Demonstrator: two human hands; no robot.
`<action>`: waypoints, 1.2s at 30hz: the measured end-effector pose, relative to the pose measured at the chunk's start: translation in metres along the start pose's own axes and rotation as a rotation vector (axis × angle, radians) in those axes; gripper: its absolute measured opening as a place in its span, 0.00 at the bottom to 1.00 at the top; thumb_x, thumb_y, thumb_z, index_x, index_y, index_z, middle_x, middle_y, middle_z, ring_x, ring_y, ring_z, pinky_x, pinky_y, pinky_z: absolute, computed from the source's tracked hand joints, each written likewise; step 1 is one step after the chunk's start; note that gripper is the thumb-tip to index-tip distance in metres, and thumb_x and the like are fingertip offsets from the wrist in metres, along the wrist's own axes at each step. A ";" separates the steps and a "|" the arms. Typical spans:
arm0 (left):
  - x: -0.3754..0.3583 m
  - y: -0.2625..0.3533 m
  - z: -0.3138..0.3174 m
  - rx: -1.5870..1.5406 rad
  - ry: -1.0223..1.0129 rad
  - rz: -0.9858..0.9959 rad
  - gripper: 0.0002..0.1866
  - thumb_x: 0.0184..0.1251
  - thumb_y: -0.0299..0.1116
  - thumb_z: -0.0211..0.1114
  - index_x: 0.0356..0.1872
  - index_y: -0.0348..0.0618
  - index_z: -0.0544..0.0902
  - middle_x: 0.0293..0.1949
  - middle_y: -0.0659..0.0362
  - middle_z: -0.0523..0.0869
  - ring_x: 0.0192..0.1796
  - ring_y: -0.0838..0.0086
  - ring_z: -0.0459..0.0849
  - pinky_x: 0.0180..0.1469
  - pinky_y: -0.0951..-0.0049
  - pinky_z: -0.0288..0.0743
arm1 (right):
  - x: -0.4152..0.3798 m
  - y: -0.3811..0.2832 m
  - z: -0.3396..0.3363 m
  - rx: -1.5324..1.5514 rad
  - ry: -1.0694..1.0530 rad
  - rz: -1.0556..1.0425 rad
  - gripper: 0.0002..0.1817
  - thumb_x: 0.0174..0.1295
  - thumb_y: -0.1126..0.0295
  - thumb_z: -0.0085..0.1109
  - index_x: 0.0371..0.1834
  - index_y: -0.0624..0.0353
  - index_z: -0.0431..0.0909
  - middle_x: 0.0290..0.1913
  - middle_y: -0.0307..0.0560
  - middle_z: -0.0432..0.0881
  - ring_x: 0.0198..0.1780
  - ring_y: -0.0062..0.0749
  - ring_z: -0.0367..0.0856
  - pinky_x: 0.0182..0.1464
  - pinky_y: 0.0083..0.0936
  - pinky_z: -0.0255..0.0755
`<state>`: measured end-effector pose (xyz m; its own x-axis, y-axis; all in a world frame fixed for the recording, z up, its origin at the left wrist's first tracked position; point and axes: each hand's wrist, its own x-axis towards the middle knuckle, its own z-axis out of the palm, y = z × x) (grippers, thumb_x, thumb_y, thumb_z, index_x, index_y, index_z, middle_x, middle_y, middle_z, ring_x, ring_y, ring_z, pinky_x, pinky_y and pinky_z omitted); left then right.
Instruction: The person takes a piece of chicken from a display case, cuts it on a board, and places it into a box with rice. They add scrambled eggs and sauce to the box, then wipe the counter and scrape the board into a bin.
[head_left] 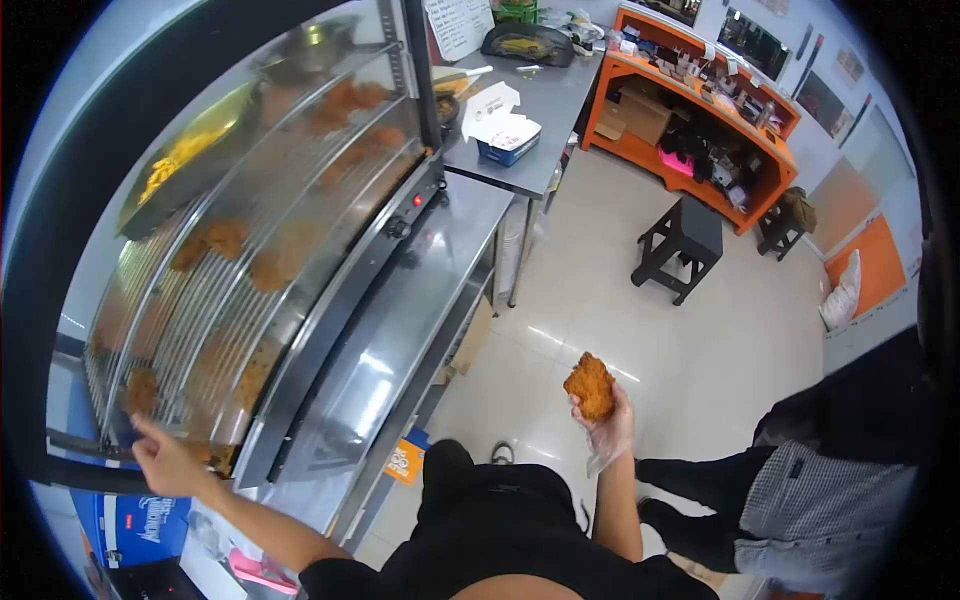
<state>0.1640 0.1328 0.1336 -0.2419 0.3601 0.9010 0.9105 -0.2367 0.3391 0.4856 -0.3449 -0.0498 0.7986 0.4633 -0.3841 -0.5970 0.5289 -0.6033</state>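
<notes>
In my right hand (608, 430), covered by a clear plastic glove, is a piece of breaded fried chicken (590, 386), held above the floor in front of me. The fingers close round its lower right side. My left hand (168, 462) is bare and at the lower front of the glass food warmer (290, 390), its index finger stretched out at the dark door frame. Behind the glass, more fried pieces (225, 238) lie on wire racks (185, 330). A metal bowl (218, 140) of yellow food stands on the upper level.
A steel counter (400, 290) runs beside the warmer, with an open takeaway box (508, 140) on the table beyond. A black stool (685, 245) stands on the tiled floor before an orange shelf unit (625, 150). Another person (820, 500) stands close on my right.
</notes>
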 end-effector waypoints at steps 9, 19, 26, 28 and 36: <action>0.006 -0.059 0.000 0.653 -0.103 -0.504 0.33 0.67 0.69 0.38 0.46 0.62 0.87 0.36 0.52 0.89 0.39 0.47 0.86 0.39 0.48 0.78 | 0.175 -0.061 -0.016 0.069 0.188 0.013 0.26 0.69 0.53 0.41 0.63 0.56 0.67 0.53 0.51 0.77 0.38 0.39 0.79 0.33 0.30 0.77; -0.101 -0.094 0.038 0.580 -0.162 -0.771 0.33 0.69 0.61 0.46 0.35 0.41 0.88 0.31 0.53 0.88 0.32 0.60 0.86 0.38 0.59 0.78 | 0.435 -0.214 0.052 -0.066 0.267 -0.258 0.25 0.73 0.53 0.37 0.61 0.61 0.67 0.47 0.54 0.78 0.36 0.40 0.79 0.32 0.28 0.76; -0.276 0.253 0.100 0.035 -0.097 -0.618 0.29 0.76 0.47 0.47 0.14 0.38 0.66 0.13 0.61 0.66 0.20 0.73 0.63 0.25 0.67 0.61 | 0.688 -0.313 0.141 -0.475 0.119 -0.306 0.23 0.72 0.53 0.46 0.59 0.58 0.69 0.47 0.49 0.79 0.39 0.33 0.80 0.39 0.28 0.75; -0.316 0.303 0.113 0.000 -0.071 -0.793 0.28 0.76 0.46 0.49 0.14 0.40 0.65 0.14 0.63 0.64 0.20 0.76 0.62 0.25 0.71 0.59 | 0.797 -0.320 0.174 -0.730 0.000 -0.356 0.24 0.70 0.53 0.50 0.60 0.59 0.70 0.48 0.47 0.80 0.41 0.30 0.80 0.44 0.24 0.74; -0.395 0.557 0.078 0.352 -0.078 -0.894 0.24 0.77 0.42 0.49 0.19 0.40 0.69 0.17 0.64 0.68 0.24 0.79 0.65 0.27 0.75 0.61 | 1.121 -0.226 0.373 -1.381 -1.063 -0.446 0.21 0.68 0.64 0.55 0.61 0.62 0.73 0.47 0.43 0.82 0.49 0.25 0.78 0.55 0.22 0.70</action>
<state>0.7932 -0.0714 -0.0547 -0.8836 0.3382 0.3239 0.4518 0.4340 0.7794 1.4872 0.3201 -0.0828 0.1467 0.9717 0.1850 0.5601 0.0725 -0.8253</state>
